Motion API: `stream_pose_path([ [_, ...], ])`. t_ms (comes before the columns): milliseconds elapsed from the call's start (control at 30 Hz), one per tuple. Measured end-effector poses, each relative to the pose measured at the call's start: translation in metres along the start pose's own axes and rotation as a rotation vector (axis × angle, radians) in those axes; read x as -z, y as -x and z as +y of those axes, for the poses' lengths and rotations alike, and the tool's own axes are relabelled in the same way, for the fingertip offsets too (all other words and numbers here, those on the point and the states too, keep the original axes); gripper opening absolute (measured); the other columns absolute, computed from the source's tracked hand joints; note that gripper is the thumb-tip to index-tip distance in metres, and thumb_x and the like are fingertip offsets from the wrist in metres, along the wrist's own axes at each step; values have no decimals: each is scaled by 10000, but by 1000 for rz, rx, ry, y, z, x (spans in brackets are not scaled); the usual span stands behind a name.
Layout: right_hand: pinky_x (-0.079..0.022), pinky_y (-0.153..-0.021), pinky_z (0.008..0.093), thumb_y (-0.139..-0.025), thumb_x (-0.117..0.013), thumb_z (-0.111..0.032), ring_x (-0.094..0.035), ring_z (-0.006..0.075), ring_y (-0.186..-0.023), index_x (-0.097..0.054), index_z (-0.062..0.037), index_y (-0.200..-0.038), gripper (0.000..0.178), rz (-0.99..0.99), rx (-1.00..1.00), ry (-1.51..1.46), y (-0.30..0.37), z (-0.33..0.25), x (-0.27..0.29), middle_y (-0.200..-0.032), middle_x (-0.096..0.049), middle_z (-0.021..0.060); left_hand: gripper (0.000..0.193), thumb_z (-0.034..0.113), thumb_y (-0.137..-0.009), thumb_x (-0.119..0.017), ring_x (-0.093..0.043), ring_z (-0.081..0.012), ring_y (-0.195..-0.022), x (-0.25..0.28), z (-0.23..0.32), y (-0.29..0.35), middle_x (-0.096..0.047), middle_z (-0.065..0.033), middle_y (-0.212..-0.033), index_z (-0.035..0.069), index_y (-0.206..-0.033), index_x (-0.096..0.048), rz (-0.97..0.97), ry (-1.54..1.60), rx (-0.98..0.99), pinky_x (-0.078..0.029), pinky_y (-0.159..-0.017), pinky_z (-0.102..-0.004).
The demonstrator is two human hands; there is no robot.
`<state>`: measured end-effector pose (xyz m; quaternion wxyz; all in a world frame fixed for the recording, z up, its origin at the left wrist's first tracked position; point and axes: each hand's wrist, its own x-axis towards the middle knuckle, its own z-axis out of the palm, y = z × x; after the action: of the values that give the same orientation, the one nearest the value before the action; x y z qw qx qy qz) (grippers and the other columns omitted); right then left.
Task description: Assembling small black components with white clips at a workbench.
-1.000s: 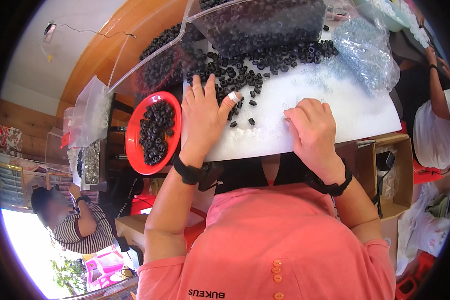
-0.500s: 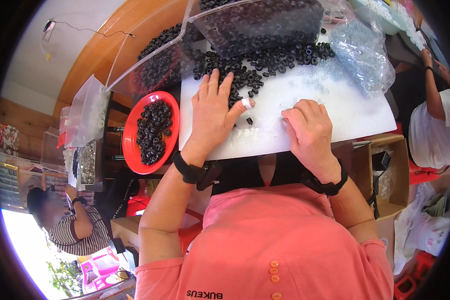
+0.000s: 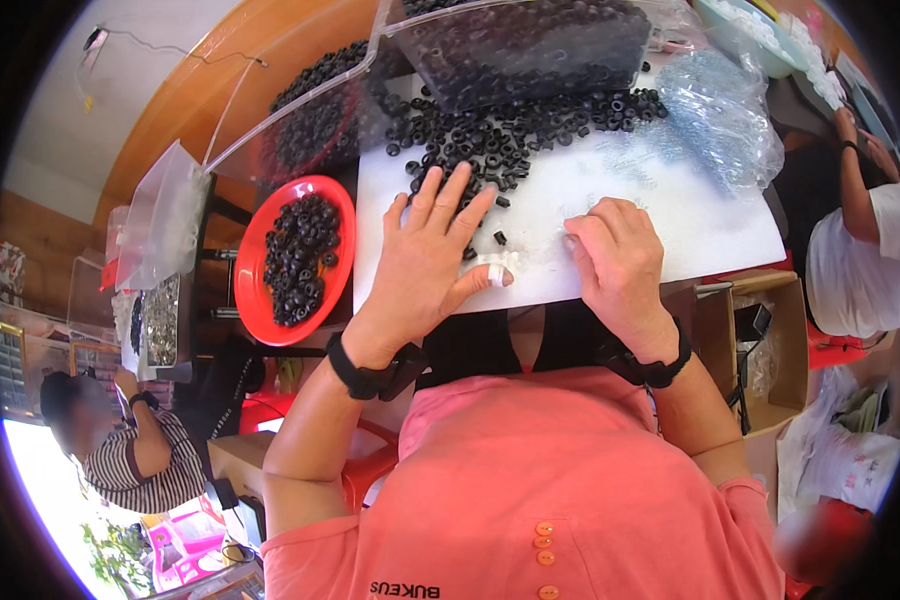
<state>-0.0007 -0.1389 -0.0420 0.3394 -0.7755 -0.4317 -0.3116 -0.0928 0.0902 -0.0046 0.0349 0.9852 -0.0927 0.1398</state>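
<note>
My left hand [image 3: 425, 255] lies spread over the white board [image 3: 700, 235], its thumb wrapped in white tape. Its fingertips touch the near edge of a heap of small black ring-like pieces [image 3: 490, 150]. One loose black piece [image 3: 500, 238] sits between my two hands. To the right, my right hand [image 3: 618, 265] is closed, thumb and fingers pinched over the board; what it may hold is hidden. Tiny, wiry, silvery-blue parts [image 3: 630, 160] are scattered on the board beyond it.
Left of the board stands a red plate [image 3: 253, 300] of black pieces. A clear bin [image 3: 530, 60] of them is at the back, beside a clear plastic bag [image 3: 720, 110] of silvery parts. A cardboard box [image 3: 785, 390] sits at right. Other people work at both sides.
My left hand has drawn back toward me, away from the heap, and its thumb has swung lower. My right hand stays almost still. A blurred red shape has appeared at the lower right.
</note>
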Motion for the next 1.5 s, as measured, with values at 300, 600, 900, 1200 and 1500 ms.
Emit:
stream_pose_path([
  [300, -457, -717, 402, -708, -699, 29, -603, 303, -869, -637, -51, -901, 218, 0, 0, -10, 0, -2, -1, -861, -579, 93, 576, 207, -782, -834, -471, -364, -1288, 7, -11, 39, -565, -170, -1382, 55, -1300, -633, 398, 292, 155, -369, -1109, -478],
  [600, -462, -740, 405, -720, -708, 24, -603, 310, -865, -643, -54, -914, 219, 12, -4, 9, 2, -1, -2, -852, -577, 94, 614, 179, -761, -838, -446, -424, -1273, -2, 7, 16, -548, -200, -1318, 43, -1308, -594, 453, 189, 234, -389, -1052, -518],
  [900, -452, -729, 407, -729, -725, 21, -604, 303, -869, -648, -57, -912, 212, 47, -30, 39, 3, -2, -2, -850, -584, 90, 325, -67, -756, -679, -542, -320, -1012, -1, -15, 27, -618, -107, -1005, 25, -1068, -691, 413, 169, 57, -458, -878, -406],
  [1200, -448, -713, 398, -750, -721, 24, -594, 300, -829, -658, -61, -910, 192, 39, -24, -21, 4, -2, 3, -841, -597, 90, 272, -55, -772, -657, -550, -295, -930, -9, -14, 26, -607, -103, -937, 7, -1033, -698, 450, 144, 185, -452, -769, -376],
  [1500, -490, -717, 246, -887, -709, 20, -629, 100, -805, -694, 4, -975, 91, -110, -362, -906, -21, -45, 8, -869, -673, 36, 224, 14, -939, -678, -599, -94, -824, 13, 23, 41, -707, -103, -999, -59, -1149, -704, 273, 1520, 524, -475, -654, -235],
])
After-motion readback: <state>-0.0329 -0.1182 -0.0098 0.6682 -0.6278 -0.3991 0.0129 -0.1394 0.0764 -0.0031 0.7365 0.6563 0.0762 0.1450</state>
